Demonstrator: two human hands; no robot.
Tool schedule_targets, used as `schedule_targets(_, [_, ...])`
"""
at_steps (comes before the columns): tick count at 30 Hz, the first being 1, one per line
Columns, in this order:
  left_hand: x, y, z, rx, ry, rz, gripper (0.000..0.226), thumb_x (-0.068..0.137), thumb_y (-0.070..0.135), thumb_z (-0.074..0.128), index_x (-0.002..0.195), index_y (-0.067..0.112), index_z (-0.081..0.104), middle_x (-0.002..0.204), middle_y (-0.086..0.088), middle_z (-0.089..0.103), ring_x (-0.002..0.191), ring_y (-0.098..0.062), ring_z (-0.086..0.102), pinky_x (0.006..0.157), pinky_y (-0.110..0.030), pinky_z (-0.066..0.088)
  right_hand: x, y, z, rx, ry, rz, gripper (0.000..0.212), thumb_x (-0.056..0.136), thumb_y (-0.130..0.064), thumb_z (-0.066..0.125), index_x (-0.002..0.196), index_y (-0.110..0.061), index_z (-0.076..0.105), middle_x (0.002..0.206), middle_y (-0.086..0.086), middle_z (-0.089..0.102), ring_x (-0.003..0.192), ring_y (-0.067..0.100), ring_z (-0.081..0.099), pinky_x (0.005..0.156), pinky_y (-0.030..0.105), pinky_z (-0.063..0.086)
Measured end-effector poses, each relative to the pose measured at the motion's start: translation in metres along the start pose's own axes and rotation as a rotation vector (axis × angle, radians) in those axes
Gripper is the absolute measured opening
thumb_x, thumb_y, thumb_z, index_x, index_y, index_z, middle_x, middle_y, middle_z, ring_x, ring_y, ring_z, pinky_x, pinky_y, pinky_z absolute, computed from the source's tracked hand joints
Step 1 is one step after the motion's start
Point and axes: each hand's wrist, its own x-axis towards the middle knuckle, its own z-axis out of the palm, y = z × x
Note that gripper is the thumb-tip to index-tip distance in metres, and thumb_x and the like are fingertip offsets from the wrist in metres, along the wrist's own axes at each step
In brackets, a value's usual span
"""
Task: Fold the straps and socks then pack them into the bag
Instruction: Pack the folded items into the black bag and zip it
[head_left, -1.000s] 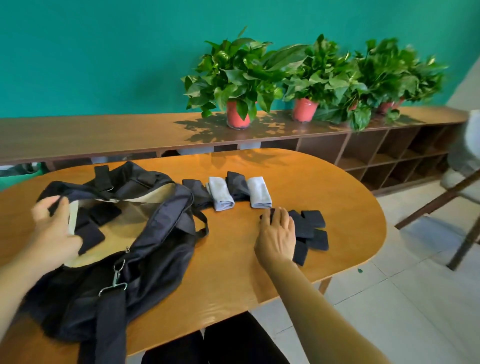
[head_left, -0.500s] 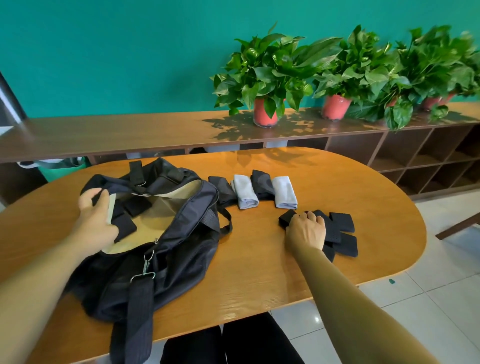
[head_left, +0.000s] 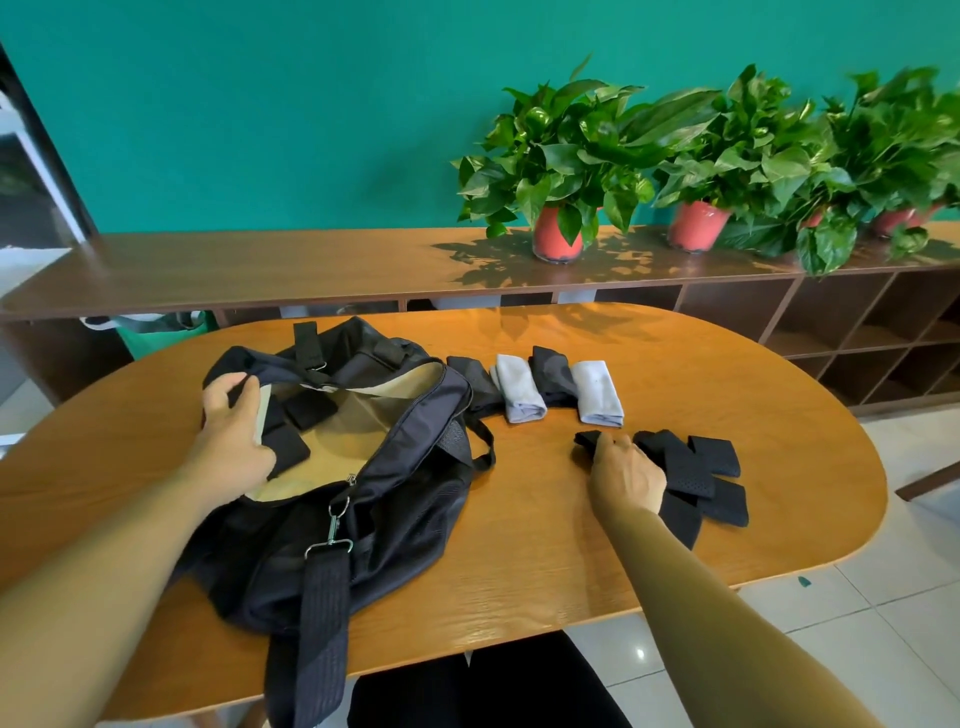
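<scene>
Holding open the black fabric duffel bag (head_left: 405, 493) at 9 o'clock, the left hand (head_left: 234, 441) curls its fingers over the rim. The right hand (head_left: 626, 478) pinches one folded black perforated strap (head_left: 586, 442) between curled fingers at 3 o'clock. At 12 o'clock lie folded grey and dark socks (head_left: 519, 387).

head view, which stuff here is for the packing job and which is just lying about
For the job: bag, its rim gripped by the left hand; straps, one gripped by the right hand; socks.

Lying about: potted plants, shelf, green bag behind the table.
</scene>
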Motion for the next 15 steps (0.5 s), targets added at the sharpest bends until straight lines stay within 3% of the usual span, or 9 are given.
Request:
schedule_targets(6, [-0.002, 0.0, -0.003, -0.007, -0.007, 0.009, 0.088, 0.081, -0.015, 0.054, 0.153, 0.01, 0.01, 0.151, 0.007, 0.0, 0.139, -0.029, 0.021, 0.113, -0.037, 0.024, -0.006, -0.001, -0.011, 0.014, 0.094, -0.013, 0.021, 0.094, -0.014, 0.043, 0.114, -0.011, 0.047, 0.112, 0.005, 0.055, 0.103, 0.022, 0.055, 0.045, 0.027, 0.019])
schedule_targets(10, [-0.002, 0.001, -0.004, 0.005, -0.003, 0.019, 0.088, 0.081, -0.014, 0.055, 0.153, 0.009, 0.01, 0.152, 0.006, 0.0, 0.14, -0.027, 0.02, 0.113, -0.036, 0.024, -0.011, -0.011, -0.026, -0.017, 0.105, -0.04, 0.022, 0.092, -0.006, 0.042, 0.112, -0.013, 0.048, 0.11, 0.002, 0.058, 0.102, 0.02, 0.056, 0.053, 0.027, 0.032])
schedule_targets(15, [-0.004, -0.001, -0.003, 0.0, 0.005, 0.034, 0.088, 0.082, -0.011, 0.057, 0.153, 0.009, 0.009, 0.151, 0.005, 0.0, 0.14, -0.027, 0.021, 0.112, -0.034, 0.026, -0.02, -0.028, -0.039, 0.014, 0.142, -0.063, 0.03, 0.089, -0.003, 0.044, 0.117, -0.012, 0.046, 0.101, 0.002, 0.063, 0.088, 0.021, 0.059, 0.045, 0.025, 0.022])
